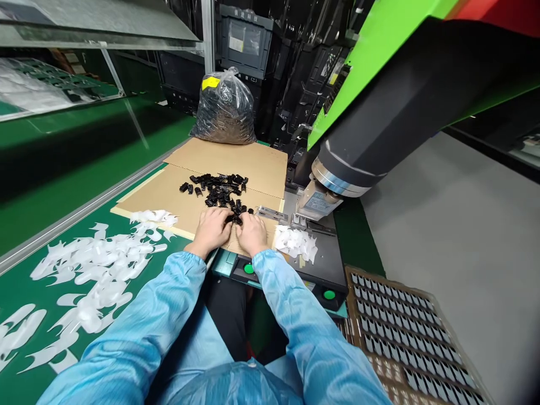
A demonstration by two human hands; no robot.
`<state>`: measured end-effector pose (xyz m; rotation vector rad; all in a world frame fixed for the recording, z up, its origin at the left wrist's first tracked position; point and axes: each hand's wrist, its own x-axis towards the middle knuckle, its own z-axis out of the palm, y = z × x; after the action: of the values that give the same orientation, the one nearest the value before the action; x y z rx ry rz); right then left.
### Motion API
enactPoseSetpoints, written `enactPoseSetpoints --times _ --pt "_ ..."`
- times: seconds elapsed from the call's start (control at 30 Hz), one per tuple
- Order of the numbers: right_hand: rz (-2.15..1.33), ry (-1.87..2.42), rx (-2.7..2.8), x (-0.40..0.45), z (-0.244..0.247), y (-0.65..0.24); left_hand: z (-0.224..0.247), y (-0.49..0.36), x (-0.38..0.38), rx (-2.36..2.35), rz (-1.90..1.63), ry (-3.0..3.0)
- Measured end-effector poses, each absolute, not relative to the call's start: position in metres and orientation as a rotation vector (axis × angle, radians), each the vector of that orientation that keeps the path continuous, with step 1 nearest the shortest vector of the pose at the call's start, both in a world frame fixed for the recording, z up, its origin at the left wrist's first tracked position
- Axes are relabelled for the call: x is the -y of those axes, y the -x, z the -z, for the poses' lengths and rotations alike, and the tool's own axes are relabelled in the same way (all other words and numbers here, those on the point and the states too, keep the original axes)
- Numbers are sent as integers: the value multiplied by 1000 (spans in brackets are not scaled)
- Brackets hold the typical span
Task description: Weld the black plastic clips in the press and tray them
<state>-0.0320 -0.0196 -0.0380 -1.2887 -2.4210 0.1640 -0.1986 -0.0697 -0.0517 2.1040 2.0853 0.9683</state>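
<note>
Small black parts (221, 188) lie in a loose heap on the brown cardboard (261, 171). At the heap's near end my left hand (212, 228) rests with curled fingers against a few of the parts. Just to its right, my right hand (252, 232) touches the same small cluster from the other side. The fingertips of both hands are partly hidden among the black parts, so whether either hand grips one does not show. White film pieces (296, 243) lie in a pile on the machine base, right of my right hand.
More white scraps (97, 259) cover the green table at left. A filled plastic bag (225, 109) stands behind the cardboard. The machine head (318, 199) overhangs at right, above its base (324, 256). A tray of parts (405, 326) sits lower right.
</note>
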Motion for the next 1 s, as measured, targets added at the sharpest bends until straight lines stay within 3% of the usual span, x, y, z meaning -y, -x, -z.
enactPoseSetpoints --times 0.6,1.0 --pt "-23 1279 2386 26 22 -13 39 176 76 -1886 -1021 -2319" --pt "76 1523 1959 12 19 -157 25 107 67 -1755 -1161 -2223"
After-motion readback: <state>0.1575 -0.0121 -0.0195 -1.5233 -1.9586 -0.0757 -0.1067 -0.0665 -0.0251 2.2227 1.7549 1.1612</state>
